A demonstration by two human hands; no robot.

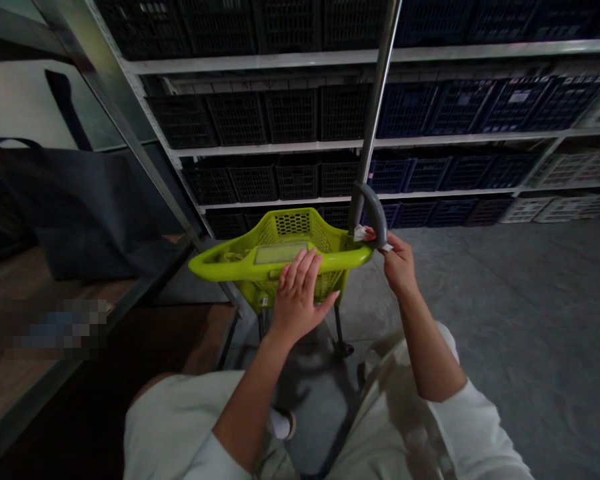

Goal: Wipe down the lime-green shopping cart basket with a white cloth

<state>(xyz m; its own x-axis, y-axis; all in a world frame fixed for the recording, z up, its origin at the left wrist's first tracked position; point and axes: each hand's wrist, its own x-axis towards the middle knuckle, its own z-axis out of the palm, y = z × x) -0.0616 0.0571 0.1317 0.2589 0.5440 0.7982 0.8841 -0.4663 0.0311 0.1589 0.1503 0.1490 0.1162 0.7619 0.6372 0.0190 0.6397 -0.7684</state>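
A lime-green shopping cart [270, 230] with a perforated basket stands in front of my knees. My left hand [300, 287] lies on its front handlebar beside the flat panel [280, 253], fingers stretched out and thumb apart. At the cart's right corner rises a grey curved handle [373, 212], next to a metal pole [380, 93]. My right hand [399, 263] is closed at the lower end of that handle, pinching a white cloth or tissue [363, 233] that passes around it. The right fingertips are partly hidden.
Shelving [280, 143] with several rows of black crates [293, 113] and blue crates [460, 107] stands behind the cart. At left, a dark bag [80, 207] rests on a wooden shelf [115, 293]. Grey concrete floor [505, 320] extends to the right.
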